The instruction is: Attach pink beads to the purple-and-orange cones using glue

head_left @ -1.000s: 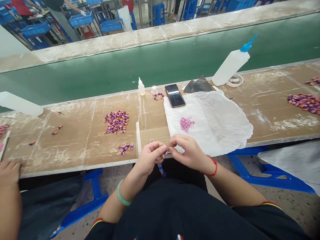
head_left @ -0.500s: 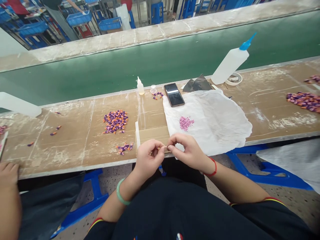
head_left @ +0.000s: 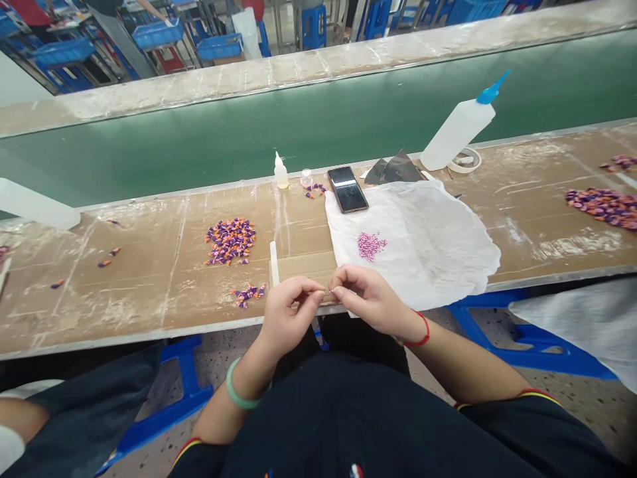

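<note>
My left hand (head_left: 288,312) and my right hand (head_left: 365,299) meet at the near edge of the workbench (head_left: 149,285), fingertips pinched together on a tiny piece too small to name. A small group of purple and orange pieces (head_left: 247,293) lies just left of my left hand. A larger pile of the same pieces (head_left: 230,240) sits further back. A white sheet (head_left: 428,239) to the right of my hands carries a little heap of pink beads (head_left: 371,245).
A phone (head_left: 347,189), a small glue bottle (head_left: 281,172) and a large squeeze bottle with a blue tip (head_left: 460,126) stand along the bench's far edge. Behind runs a green conveyor belt (head_left: 298,126). Another person's arm (head_left: 20,425) shows at the lower left. More pieces (head_left: 602,202) lie far right.
My hands stay pinched together at the bench edge, shifted slightly. The other person's hand at the left has dropped off the bench edge.
</note>
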Demonstrator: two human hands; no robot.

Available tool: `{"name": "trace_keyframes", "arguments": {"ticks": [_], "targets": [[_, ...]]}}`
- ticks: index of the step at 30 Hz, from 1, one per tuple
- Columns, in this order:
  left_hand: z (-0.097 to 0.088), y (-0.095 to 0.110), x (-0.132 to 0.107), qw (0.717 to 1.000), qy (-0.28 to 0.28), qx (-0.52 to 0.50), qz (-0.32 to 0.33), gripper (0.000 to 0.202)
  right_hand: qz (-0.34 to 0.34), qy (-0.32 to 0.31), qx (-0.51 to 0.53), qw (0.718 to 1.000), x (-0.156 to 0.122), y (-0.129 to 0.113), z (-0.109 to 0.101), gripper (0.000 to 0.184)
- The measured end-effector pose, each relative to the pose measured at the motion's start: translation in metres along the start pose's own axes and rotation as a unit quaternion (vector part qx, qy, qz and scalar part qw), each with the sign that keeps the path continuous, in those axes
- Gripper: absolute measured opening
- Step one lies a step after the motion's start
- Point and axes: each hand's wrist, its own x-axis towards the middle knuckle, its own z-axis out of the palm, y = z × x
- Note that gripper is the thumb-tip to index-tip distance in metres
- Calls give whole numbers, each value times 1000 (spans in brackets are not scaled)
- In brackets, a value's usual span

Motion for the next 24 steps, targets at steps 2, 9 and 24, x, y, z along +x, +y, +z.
{"name": "trace_keyframes", "arguments": {"ticks": [2, 9, 24], "targets": [[-6, -4, -3, 995, 11, -58, -85, 12, -35, -11, -43, 998, 5, 3, -3, 11], [-19, -25, -14, 960, 50, -142, -234, 21, -106, -140, -342, 923, 40, 34, -4, 15], [-22, -45, -24, 945, 68, -168, -273, 25, -98, -249, -457, 848, 68, 37, 14, 16]]}}
